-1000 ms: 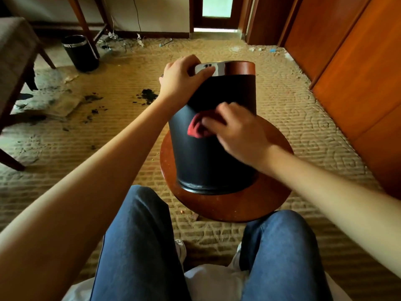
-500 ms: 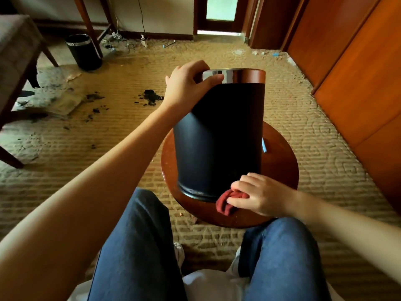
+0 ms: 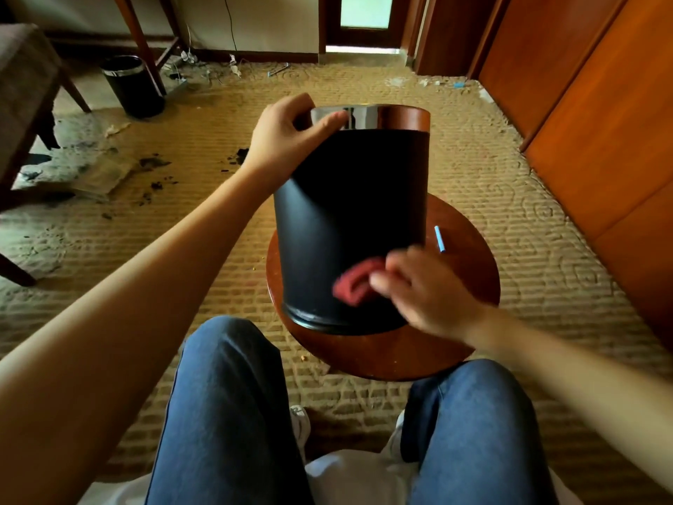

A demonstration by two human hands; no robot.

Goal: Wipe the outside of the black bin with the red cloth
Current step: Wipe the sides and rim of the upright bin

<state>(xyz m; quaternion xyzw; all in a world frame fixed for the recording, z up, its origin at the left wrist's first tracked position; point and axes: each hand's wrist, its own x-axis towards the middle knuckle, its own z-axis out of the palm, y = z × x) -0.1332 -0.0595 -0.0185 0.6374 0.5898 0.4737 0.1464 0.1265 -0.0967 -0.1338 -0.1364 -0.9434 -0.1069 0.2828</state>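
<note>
The black bin (image 3: 346, 198) with a shiny metal rim stands on a small round wooden table (image 3: 469, 337) in front of my knees. My left hand (image 3: 287, 134) grips the bin's rim at its upper left. My right hand (image 3: 426, 289), blurred by motion, presses the bunched red cloth (image 3: 355, 284) against the lower front of the bin's wall, a little above its base.
A short blue stick (image 3: 439, 239) lies on the table right of the bin. A second black bin (image 3: 133, 85) stands far left by a chair (image 3: 25, 100). Dark debris (image 3: 153, 184) and papers litter the carpet. Wooden cabinet doors (image 3: 601, 122) line the right side.
My right hand swept the cloth from mid-height down to the bin's base, and now it is back up on the lower wall. My left hand stays on the rim.
</note>
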